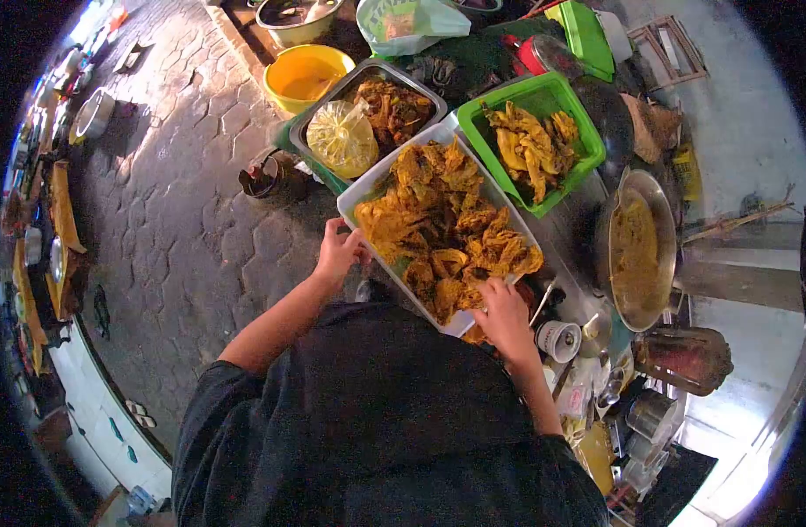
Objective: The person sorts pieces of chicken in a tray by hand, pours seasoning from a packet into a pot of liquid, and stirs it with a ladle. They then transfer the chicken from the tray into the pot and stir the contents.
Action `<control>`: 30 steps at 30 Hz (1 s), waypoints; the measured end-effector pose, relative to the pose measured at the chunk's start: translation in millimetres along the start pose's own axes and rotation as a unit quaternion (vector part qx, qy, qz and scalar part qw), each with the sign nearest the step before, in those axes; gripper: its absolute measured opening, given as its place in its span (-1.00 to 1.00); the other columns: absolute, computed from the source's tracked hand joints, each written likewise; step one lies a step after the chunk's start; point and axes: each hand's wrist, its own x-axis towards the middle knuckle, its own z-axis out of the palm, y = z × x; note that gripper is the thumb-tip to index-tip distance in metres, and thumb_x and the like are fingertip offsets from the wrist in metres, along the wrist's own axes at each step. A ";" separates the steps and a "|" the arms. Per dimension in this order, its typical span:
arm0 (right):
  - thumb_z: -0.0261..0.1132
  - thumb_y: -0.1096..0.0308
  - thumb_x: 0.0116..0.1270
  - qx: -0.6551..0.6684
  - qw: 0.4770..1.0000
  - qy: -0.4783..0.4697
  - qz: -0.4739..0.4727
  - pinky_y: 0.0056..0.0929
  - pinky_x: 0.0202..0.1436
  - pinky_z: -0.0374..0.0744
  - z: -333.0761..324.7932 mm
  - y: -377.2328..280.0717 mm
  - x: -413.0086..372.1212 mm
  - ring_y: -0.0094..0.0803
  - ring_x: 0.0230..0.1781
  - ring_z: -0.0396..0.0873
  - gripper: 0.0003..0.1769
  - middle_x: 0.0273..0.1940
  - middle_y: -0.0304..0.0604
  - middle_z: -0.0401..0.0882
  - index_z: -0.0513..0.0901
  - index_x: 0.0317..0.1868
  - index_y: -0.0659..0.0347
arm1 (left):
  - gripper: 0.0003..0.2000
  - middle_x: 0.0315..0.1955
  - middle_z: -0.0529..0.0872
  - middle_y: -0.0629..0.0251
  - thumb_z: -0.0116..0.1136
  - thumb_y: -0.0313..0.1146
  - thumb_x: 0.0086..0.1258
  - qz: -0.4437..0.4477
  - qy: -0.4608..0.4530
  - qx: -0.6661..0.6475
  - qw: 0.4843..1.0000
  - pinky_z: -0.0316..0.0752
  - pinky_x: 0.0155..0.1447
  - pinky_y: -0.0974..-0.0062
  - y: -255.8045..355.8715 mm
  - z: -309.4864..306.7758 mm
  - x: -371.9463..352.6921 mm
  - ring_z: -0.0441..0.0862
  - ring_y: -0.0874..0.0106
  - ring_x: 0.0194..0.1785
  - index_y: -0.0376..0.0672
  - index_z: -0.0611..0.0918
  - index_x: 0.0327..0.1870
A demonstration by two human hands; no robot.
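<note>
A white plastic tub (394, 285) heaped with yellow-brown cooked chicken pieces (447, 220) stands right in front of me. My left hand (340, 253) grips the tub's left side with curled fingers. At the near right corner my right hand (506, 321) reaches in over the rim, its fingers closed on a piece of chicken, with the fingertips partly hidden. Touching the tub's far right side is a green basket (543, 206) with more yellow chicken. A grey tray (368, 68) behind it holds dark cooked meat (394, 110) and a tied clear bag of yellow food (342, 140).
A large wok (638, 250) with yellowish contents is at right. Near my right hand stand a white tin (558, 340) and a ladle (596, 334). Beyond the tray are a yellow bucket (306, 75) and a plastic bag (407, 25). Paved floor (201, 202) stretches left.
</note>
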 end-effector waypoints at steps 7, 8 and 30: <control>0.25 0.30 0.15 0.139 0.990 0.012 0.011 -0.19 0.10 0.45 21.5 -32.2 97.2 -0.07 0.05 0.42 -0.59 0.05 -0.06 0.41 0.49 0.03 0.22 | -0.61 -0.42 0.57 0.08 0.00 -0.35 0.43 0.006 0.000 -0.007 1.000 0.55 -0.44 0.37 -1.5 1.7 1.6 0.58 0.34 -0.51 -0.25 0.13 0.10; 0.23 0.32 0.20 0.158 0.986 -0.040 0.041 -0.20 0.14 0.43 25.7 -36.9 114.5 -0.10 0.10 0.42 -0.58 0.10 -0.06 0.39 0.47 0.08 0.23 | -0.61 -0.46 0.55 0.08 -0.01 -0.38 0.43 -0.001 0.004 -0.011 1.000 0.53 -0.47 0.38 1.6 2.9 0.9 0.58 0.35 -0.52 -0.28 0.11 0.11; 0.24 0.29 0.15 0.047 0.994 -0.028 0.096 -0.14 0.09 0.49 63.8 -44.8 168.4 -0.08 0.07 0.47 -0.61 0.06 -0.01 0.47 0.52 0.02 0.17 | -0.62 -0.46 0.58 0.11 -0.02 -0.38 0.42 0.009 0.015 0.011 1.000 0.54 -0.47 0.43 2.5 5.1 -3.4 0.59 0.37 -0.53 -0.26 0.14 0.12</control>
